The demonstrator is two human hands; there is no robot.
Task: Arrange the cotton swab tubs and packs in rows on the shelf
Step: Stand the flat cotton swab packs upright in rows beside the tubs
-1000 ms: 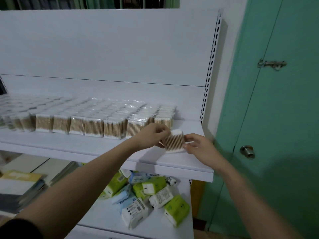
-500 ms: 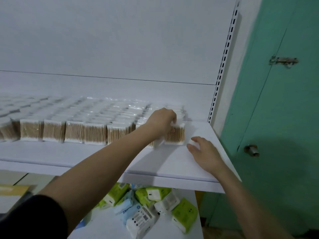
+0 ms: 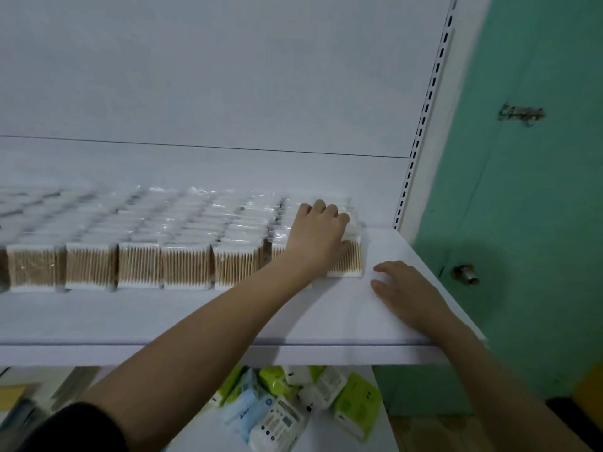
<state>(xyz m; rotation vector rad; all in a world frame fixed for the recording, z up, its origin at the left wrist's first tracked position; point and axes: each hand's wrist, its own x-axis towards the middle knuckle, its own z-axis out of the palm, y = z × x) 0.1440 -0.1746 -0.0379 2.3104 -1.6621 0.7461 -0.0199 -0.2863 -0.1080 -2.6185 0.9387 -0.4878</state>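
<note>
Left hand (image 3: 318, 236) is where I look first: it lies over the top of the end pack (image 3: 350, 256) of wooden-stick cotton swabs, fingers curled down over its back edge, holding it upright at the right end of the front row. That pack stands on the white shelf (image 3: 163, 318), touching the pack beside it as far as I can tell, though my wrist hides the join. From there I see the rows of packs (image 3: 182, 243) running leftward and back toward the rear panel, clear-wrapped, all standing on edge with the sticks vertical. Right hand (image 3: 404, 291) rests flat on the bare shelf just right of the end pack, fingers straight and spread, holding nothing and not touching the pack. On the lower shelf (image 3: 202, 435) beneath I make out a loose heap of green, blue and white tissue packets (image 3: 293, 406). At the right I see a green door (image 3: 528, 223) with a knob (image 3: 465, 274) and a latch (image 3: 522, 113).
</note>
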